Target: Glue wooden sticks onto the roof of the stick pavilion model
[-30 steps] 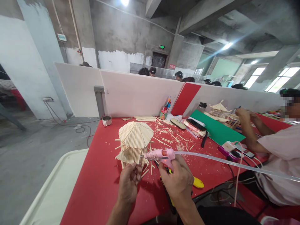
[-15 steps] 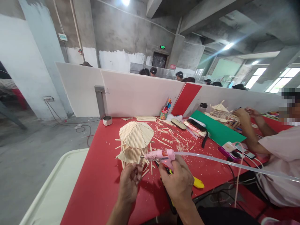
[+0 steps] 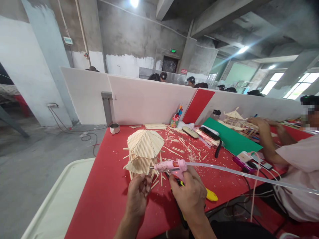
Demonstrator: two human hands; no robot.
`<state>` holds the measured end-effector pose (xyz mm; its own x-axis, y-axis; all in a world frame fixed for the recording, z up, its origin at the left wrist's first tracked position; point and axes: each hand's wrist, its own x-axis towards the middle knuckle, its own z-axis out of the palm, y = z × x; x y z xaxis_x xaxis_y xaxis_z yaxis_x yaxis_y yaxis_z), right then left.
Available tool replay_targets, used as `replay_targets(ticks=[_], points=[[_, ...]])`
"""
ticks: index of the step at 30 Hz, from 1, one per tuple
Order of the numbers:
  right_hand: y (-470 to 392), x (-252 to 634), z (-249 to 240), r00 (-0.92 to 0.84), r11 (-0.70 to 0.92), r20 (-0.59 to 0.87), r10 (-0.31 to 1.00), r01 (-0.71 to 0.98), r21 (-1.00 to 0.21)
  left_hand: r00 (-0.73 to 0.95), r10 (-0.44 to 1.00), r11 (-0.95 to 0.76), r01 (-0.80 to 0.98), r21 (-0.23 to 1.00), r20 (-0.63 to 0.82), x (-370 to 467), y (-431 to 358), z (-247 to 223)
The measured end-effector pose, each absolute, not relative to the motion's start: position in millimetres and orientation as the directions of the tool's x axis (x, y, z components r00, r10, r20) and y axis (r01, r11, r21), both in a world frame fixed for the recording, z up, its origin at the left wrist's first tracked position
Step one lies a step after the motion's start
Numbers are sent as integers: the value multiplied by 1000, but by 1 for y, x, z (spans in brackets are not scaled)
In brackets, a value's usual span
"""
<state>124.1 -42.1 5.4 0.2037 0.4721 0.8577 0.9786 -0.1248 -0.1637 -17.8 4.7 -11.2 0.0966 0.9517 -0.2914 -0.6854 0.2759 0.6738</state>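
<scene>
A model pavilion (image 3: 146, 143) built of thin wooden sticks stands on the red table, with a domed upper roof and a lower roof tier in front. At the lower tier's front edge, the fingers of my left hand (image 3: 138, 192) are pinched together; what lies between them is hidden. My right hand (image 3: 190, 192) grips a pink hot glue gun (image 3: 171, 166) by its handle. Its nozzle points left and is close to the lower roof edge, just above my left fingertips. A long translucent glue stick (image 3: 224, 168) runs out of the gun's back to the right.
Loose sticks (image 3: 176, 149) and scraps litter the red table (image 3: 97, 192). A yellow-handled tool (image 3: 211, 195) lies beneath my right hand. Behind are a metal cup (image 3: 115, 128), a pen holder (image 3: 174, 122) and a green board (image 3: 231, 137). A co-worker (image 3: 294, 159) sits at right by cables.
My hands, the glue gun and the pavilion hold nearly the same positions. At right, the co-worker's hands have shifted lower beside another stick model.
</scene>
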Motion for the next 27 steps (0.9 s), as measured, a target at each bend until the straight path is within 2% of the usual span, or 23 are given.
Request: replay_targets(ticks=[27], points=[[-42,125,6,195,-117,855,480,980,-158,90,951,271,-701,659,-296,-18,5,-16]])
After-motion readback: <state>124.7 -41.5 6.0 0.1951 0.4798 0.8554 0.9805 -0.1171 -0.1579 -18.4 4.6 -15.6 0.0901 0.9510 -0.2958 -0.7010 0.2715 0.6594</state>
